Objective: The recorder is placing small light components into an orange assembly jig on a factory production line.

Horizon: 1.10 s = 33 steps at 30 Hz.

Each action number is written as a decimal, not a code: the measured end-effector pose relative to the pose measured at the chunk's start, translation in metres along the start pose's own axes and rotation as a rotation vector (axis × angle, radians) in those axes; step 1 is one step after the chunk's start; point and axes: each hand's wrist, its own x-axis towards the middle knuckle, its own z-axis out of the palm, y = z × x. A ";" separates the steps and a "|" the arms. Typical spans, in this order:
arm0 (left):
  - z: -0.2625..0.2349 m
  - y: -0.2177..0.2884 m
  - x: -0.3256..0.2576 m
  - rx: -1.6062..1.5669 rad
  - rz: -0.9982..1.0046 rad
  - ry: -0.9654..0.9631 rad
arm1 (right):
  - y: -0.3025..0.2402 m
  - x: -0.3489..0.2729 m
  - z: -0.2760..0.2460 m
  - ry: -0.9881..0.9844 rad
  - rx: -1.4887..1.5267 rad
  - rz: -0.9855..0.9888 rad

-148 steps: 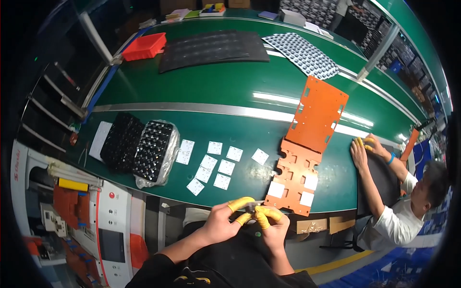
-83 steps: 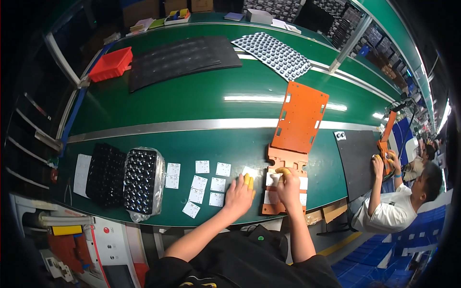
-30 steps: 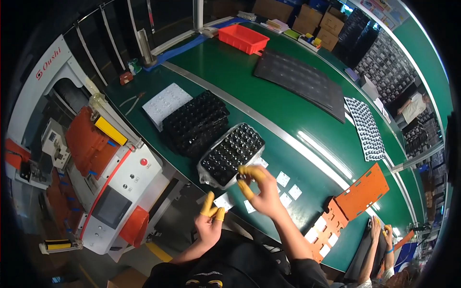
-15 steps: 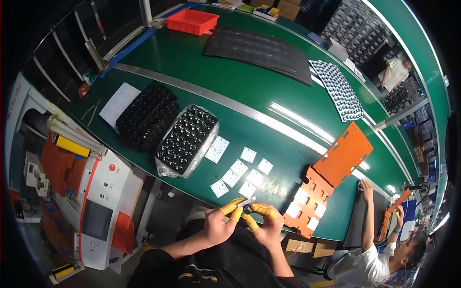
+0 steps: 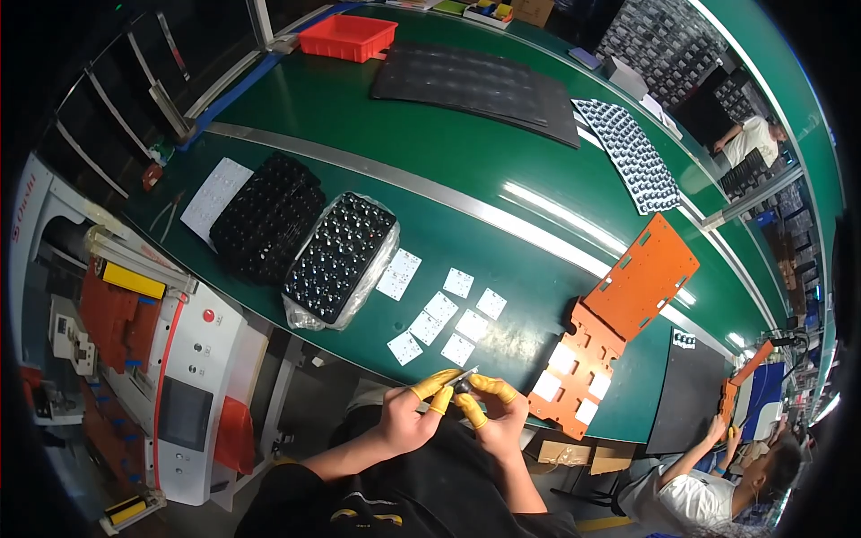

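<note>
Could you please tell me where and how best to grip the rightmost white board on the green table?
Probably pinch the board by two opposite edges, from above: it looks thin, lies flat on the table and touches no other board.

Green flat-topped desk (image 5: 516, 264) looked smooth and glossy, streaked with lamp reflections. Long silver strip (image 5: 421, 186) read as metal. Hinged orange fixture (image 5: 641, 273): smooth, plastic-looking, low sheen. Small square white boards (image 5: 472, 325) appeared smooth, fairly matt. Black studded tray (image 5: 341, 255) glinted; crinkled clear plastic film (image 5: 307, 317) wrapped it. Broad dark sheets (image 5: 466, 85) were dull, matt. Shallow red bin (image 5: 348, 38): plastic. Yellow finger covers (image 5: 491, 386) seemed rubbery.
</note>
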 end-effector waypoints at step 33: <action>0.048 0.002 0.041 0.053 0.453 -0.960 | 0.000 -0.040 -0.124 -0.508 0.556 0.837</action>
